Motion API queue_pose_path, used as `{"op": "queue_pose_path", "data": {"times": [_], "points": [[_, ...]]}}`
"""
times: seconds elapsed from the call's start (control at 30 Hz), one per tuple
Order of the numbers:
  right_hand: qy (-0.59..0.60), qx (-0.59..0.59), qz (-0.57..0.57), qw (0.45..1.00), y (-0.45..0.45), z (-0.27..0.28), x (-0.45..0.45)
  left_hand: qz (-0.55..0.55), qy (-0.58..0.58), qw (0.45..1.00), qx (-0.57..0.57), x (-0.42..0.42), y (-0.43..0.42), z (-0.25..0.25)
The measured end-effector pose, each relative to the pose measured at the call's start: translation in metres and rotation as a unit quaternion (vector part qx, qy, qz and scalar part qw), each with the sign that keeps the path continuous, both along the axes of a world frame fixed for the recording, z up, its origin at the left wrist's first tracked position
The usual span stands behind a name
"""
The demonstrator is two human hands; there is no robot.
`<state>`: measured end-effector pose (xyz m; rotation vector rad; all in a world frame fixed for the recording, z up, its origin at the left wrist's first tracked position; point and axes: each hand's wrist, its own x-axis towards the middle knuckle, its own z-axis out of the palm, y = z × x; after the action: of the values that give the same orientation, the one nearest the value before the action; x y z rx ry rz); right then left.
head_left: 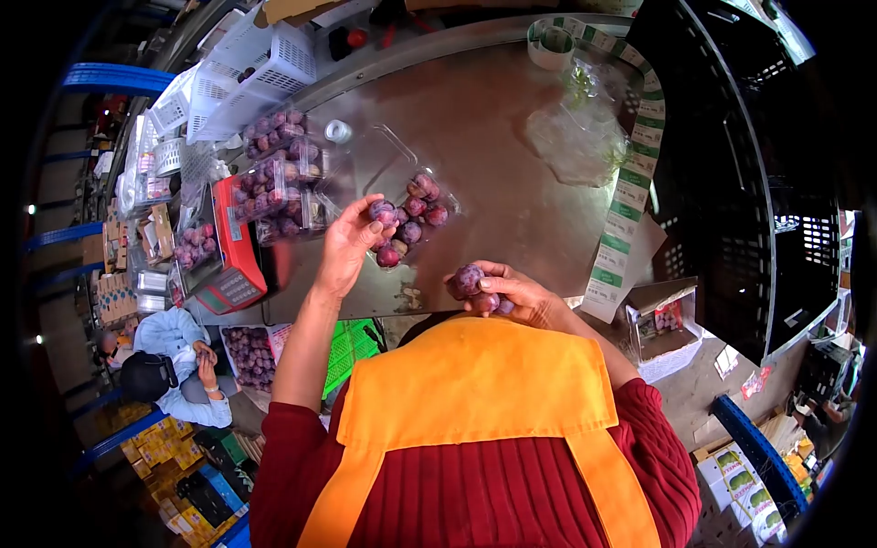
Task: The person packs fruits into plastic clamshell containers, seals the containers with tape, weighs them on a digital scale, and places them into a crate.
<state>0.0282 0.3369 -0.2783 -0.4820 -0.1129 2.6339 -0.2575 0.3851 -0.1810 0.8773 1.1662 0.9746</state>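
My left hand [347, 245] pinches a purple plum [384, 213] between thumb and fingers. That plum is over the near left side of a clear plastic tray [445, 190], where several loose plums [411, 232] lie. At the table's near edge, close to my body, my right hand [517, 290] is curled around several plums [470, 279]. The tray's clear lid [395, 142] seems to stand open on its far side.
Filled clear boxes of plums [274, 187] are stacked at the left beside a red weighing scale [239, 251]. A strip of green-and-white labels [626, 210] curves along the right. Plastic bags [580, 137] lie near it. Black crates [722, 201] stand far right. A person [183, 365] sits lower left.
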Motion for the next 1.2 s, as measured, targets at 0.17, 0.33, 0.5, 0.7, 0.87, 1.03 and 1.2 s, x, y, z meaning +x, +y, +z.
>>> {"op": "queue_pose_path", "data": {"times": [0.17, 0.33, 0.5, 0.7, 0.87, 1.03, 1.2], "points": [[0.006, 0.009, 0.005, 1.0, 0.004, 0.002, -0.001, 0.062, -0.186, 0.979, -0.052, 0.009, 0.002, 0.017], [0.006, 0.001, -0.006, 1.0, 0.002, -0.002, 0.002, -0.048, 0.193, 0.978, 0.061, 0.0, 0.039, -0.014], [-0.003, 0.013, -0.014, 1.0, -0.001, -0.003, 0.005, -0.21, 0.635, 0.697, 0.259, 0.039, 0.064, -0.01], [-0.003, 0.021, -0.043, 0.999, -0.006, -0.01, 0.011, -0.116, 0.405, 0.885, 0.197, 0.008, 0.069, -0.035], [0.026, -0.012, -0.078, 0.997, -0.003, -0.006, 0.014, 0.002, -0.052, 0.998, -0.033, -0.007, 0.044, 0.006], [0.031, -0.003, -0.064, 0.997, 0.001, -0.002, 0.011, -0.158, 0.616, 0.734, 0.239, 0.02, 0.038, 0.002], [0.035, 0.004, -0.05, 0.998, -0.002, -0.003, 0.011, -0.265, 0.757, 0.563, 0.199, 0.046, 0.045, -0.019]]}}
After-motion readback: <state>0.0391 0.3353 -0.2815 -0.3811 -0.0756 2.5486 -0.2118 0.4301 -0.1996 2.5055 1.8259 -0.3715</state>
